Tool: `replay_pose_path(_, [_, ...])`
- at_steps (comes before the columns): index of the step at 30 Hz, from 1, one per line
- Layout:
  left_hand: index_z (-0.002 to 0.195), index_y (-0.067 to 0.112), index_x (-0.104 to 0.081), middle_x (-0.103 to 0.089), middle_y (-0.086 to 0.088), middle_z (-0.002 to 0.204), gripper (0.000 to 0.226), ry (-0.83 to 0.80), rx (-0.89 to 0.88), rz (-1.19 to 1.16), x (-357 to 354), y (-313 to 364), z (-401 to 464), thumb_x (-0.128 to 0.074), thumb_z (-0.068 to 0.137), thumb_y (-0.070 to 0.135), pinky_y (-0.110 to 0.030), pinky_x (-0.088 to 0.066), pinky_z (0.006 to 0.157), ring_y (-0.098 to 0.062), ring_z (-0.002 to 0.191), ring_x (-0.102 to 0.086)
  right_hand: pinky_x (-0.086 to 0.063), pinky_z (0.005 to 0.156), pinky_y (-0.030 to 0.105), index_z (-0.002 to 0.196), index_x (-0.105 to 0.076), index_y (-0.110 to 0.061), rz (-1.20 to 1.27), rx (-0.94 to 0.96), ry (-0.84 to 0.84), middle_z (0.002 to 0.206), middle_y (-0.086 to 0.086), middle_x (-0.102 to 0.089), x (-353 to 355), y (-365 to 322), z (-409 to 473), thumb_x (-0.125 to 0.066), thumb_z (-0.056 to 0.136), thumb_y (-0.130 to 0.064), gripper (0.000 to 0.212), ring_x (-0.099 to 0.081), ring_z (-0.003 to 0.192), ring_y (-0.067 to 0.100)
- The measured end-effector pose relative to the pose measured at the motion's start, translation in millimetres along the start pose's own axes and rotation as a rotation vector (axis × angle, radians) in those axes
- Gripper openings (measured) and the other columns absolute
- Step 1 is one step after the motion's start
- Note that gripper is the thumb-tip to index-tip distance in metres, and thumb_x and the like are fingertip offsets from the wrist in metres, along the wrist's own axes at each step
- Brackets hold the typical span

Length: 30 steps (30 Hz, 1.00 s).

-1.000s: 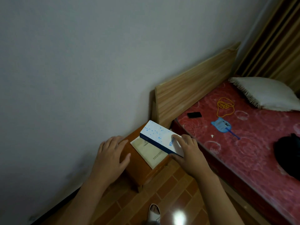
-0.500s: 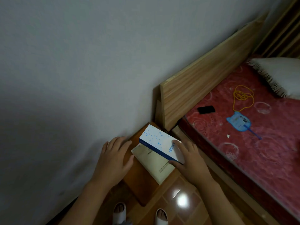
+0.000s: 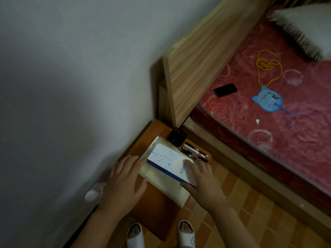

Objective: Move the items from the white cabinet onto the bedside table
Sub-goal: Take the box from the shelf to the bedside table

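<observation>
right hand (image 3: 204,181) grips white box (image 3: 168,163) | box lies on book (image 3: 166,183) on bedside table (image 3: 155,212) | left hand (image 3: 123,179) flat, fingers apart | risk: a bump could slide box off

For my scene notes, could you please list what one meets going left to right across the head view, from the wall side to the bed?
Clear plastic bottle → left hand → white blue-dotted box → right hand → black phone → yellow coiled cable → white fringed pillow.
</observation>
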<state>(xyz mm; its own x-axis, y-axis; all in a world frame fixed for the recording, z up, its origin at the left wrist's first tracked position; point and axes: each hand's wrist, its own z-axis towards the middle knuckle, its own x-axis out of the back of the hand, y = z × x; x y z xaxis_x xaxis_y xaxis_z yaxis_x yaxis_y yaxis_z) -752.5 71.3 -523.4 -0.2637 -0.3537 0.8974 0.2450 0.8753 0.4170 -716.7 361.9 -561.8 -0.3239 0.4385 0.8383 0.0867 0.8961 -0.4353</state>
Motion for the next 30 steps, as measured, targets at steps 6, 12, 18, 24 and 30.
replay_pose_path(6, [0.142,0.027,-0.05,-0.046,0.006,0.148,0.053,-0.071,-0.026,0.003,-72,-21,18,-0.046,0.094,0.05,-0.054,-0.041,0.111,-0.019,0.141,-0.037,-0.045,0.101,0.033,0.158,-0.019,-0.042,-0.008,-0.052,-0.029,0.158,-0.006,-0.025,-69,30,20,-0.055,0.094,-0.067,0.077,-0.023,0.141,0.019])
replay_pose_path(12, [0.14,0.025,-0.054,-0.049,0.004,0.145,0.053,-0.12,-0.012,-0.008,-128,-38,18,-0.043,0.094,0.051,-0.052,-0.041,0.112,-0.02,0.139,-0.04,-0.042,0.105,0.033,0.159,-0.02,-0.039,-0.033,-0.074,-0.007,0.159,-0.004,-0.025,-120,51,34,-0.054,0.096,-0.065,0.077,-0.023,0.143,0.02])
replay_pose_path(18, [0.145,0.026,-0.049,-0.049,0.006,0.145,0.057,-0.173,-0.004,-0.006,-159,-46,13,-0.042,0.094,0.052,-0.051,-0.041,0.111,-0.017,0.138,-0.041,-0.038,0.11,0.036,0.159,-0.024,-0.035,-0.017,-0.089,0.04,0.159,-0.003,-0.028,-156,61,42,-0.061,0.094,-0.062,0.08,-0.025,0.144,0.021])
replay_pose_path(24, [0.146,0.025,-0.048,-0.048,0.005,0.147,0.059,-0.212,-0.004,0.029,-175,-49,12,-0.04,0.095,0.053,-0.05,-0.039,0.113,-0.018,0.139,-0.04,-0.038,0.111,0.043,0.157,-0.029,-0.032,0.017,-0.082,0.068,0.159,0.001,-0.03,-173,70,44,-0.073,0.087,-0.051,0.084,-0.028,0.145,0.025])
replay_pose_path(30, [0.145,0.023,-0.049,-0.047,0.006,0.147,0.057,-0.191,-0.038,0.036,-167,-37,18,-0.042,0.095,0.051,-0.049,-0.038,0.113,-0.02,0.14,-0.04,-0.034,0.116,0.045,0.159,-0.028,-0.034,0.054,-0.046,0.077,0.162,-0.002,-0.025,-163,75,30,-0.066,0.09,-0.063,0.083,-0.027,0.15,0.025])
